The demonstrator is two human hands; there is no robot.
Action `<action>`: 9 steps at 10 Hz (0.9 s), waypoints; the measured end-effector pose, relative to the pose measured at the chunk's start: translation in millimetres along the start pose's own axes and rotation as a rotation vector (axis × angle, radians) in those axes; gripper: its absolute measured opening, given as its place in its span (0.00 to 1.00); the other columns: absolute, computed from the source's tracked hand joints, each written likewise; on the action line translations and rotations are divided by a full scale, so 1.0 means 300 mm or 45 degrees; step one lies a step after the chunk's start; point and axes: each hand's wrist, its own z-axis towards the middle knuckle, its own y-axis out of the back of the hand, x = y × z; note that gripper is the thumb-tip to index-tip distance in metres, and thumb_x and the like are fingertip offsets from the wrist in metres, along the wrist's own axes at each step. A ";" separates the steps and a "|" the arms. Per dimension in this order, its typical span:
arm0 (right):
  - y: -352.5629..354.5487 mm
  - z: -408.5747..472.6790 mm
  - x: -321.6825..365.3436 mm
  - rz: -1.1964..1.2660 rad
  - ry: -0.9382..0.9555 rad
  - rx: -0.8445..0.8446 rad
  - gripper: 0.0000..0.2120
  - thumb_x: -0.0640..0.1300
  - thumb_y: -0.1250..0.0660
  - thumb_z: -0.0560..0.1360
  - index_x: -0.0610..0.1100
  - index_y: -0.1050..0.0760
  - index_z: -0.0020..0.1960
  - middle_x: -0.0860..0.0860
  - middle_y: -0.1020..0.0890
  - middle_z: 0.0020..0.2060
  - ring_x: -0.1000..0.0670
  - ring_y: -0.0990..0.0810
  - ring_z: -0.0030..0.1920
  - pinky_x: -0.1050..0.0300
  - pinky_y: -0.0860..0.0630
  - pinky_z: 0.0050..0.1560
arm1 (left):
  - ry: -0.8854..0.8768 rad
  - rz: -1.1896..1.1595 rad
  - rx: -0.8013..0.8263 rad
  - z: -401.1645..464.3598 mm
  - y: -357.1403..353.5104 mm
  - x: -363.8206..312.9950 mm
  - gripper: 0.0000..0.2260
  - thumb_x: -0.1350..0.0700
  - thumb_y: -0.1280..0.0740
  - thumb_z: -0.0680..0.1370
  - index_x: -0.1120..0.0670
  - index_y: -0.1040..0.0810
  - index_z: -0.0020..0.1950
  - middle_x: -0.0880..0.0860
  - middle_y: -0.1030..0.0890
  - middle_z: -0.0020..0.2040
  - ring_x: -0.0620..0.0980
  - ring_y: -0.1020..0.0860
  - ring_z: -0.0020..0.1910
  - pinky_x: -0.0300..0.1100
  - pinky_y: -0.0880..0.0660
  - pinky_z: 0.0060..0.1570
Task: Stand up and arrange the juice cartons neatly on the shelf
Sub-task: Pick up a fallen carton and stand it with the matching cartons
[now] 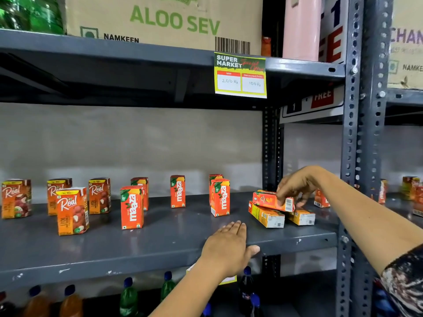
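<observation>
On the grey metal shelf [160, 239] several orange Maaza cartons [132, 208] and several Real cartons [72, 211] stand upright, spread in loose rows. At the right end lies a small pile of fallen Maaza cartons: one [266, 214] flat at the front, another [302, 216] beside it, and a third [267, 200] on top. My right hand [295, 187] grips that top carton at its barcode end. My left hand [229, 245] rests flat on the shelf's front edge, fingers apart, holding nothing. One more carton [320, 199] leans behind my right hand.
A grey upright post [352, 133] bounds the shelf on the right, with more cartons [412, 193] in the bay beyond. A price tag [240, 75] hangs from the upper shelf, which carries a cardboard box [160, 17]. Bottles [128, 296] stand below.
</observation>
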 end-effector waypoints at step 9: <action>-0.292 -0.040 0.154 1.808 0.796 -0.322 0.24 0.52 0.34 0.75 0.40 0.30 0.65 0.42 0.18 0.46 0.47 0.19 0.42 0.58 0.21 0.35 | -0.047 -0.129 0.156 -0.006 0.053 0.035 0.31 0.40 0.50 0.81 0.56 0.51 0.78 0.52 0.51 0.79 0.50 0.51 0.78 0.45 0.52 0.74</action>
